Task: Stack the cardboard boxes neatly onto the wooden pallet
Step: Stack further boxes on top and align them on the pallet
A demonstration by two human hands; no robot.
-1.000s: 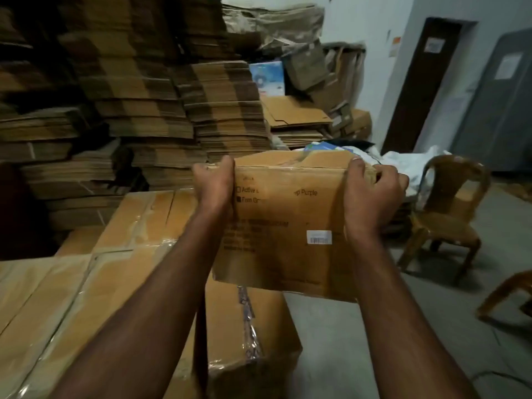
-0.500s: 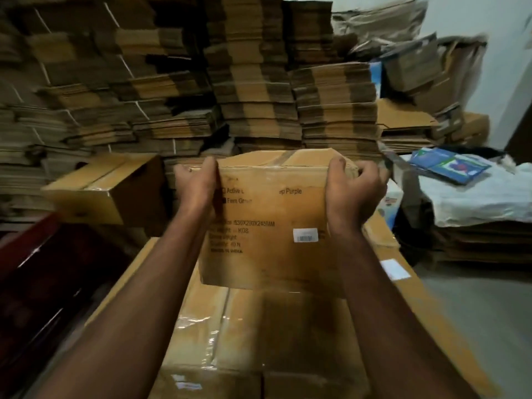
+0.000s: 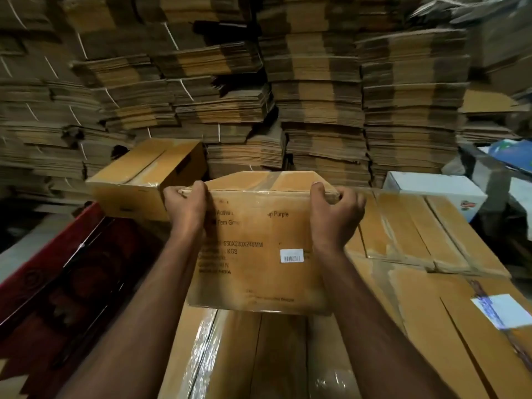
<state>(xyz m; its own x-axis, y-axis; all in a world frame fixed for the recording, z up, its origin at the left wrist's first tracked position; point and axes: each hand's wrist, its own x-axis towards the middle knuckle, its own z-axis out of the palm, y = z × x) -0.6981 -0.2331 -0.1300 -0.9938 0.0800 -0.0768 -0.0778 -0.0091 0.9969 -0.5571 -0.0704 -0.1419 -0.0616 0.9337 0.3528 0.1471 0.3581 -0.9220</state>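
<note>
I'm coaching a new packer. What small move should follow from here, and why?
Probably lower the carried box straight down. Both the left hand and the right hand grip its top corners, and it hangs just above the taped boxes already laid flat below it.

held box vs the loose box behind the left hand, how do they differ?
The held box is up in the air, gripped at its top edge by the left hand and right hand; the loose box has no grip on it.
The held box shows its printed side and a white barcode label; the loose box shows mainly its taped top.
The held box faces the camera squarely; the loose box is skewed.
Both are brown taped cardboard.
</note>
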